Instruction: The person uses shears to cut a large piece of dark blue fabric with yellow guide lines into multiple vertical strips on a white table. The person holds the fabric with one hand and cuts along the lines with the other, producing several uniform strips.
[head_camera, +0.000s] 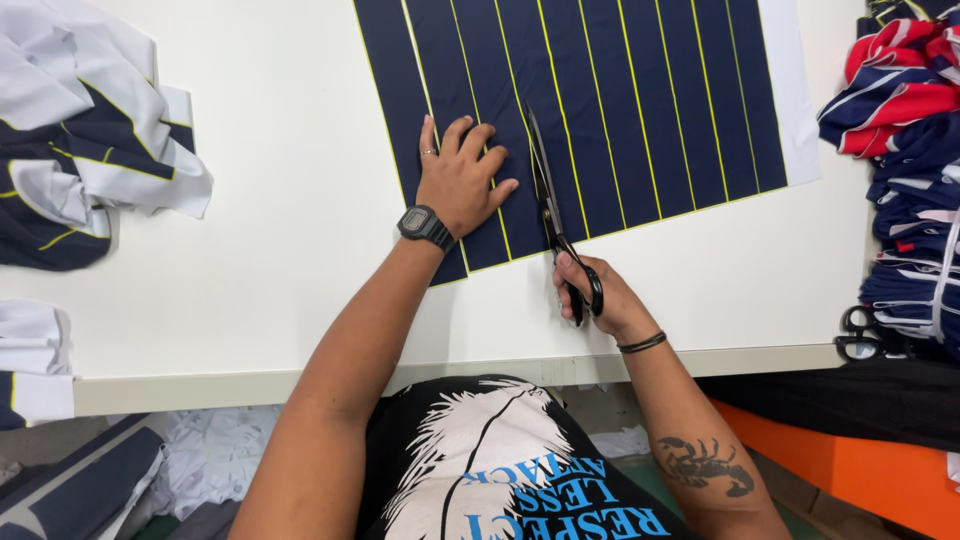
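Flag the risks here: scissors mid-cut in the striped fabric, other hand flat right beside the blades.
1. The left hand presses the navy striped fabric close to the scissors; its fingertips could get nicked.
2. The blades lie beside a yellow line; a small drift might spoil the strip.
3. Only one hand pins the sheet on the white table, so it may slide.

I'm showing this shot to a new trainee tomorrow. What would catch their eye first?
Most striking is the navy fabric with thin yellow stripes, spread flat at the top centre of the white table. The right hand works black scissors up along a stripe, while the left hand, with a black watch at the wrist, presses the cloth flat beside the blades. Cut fabric pieces are heaped at the right edge.
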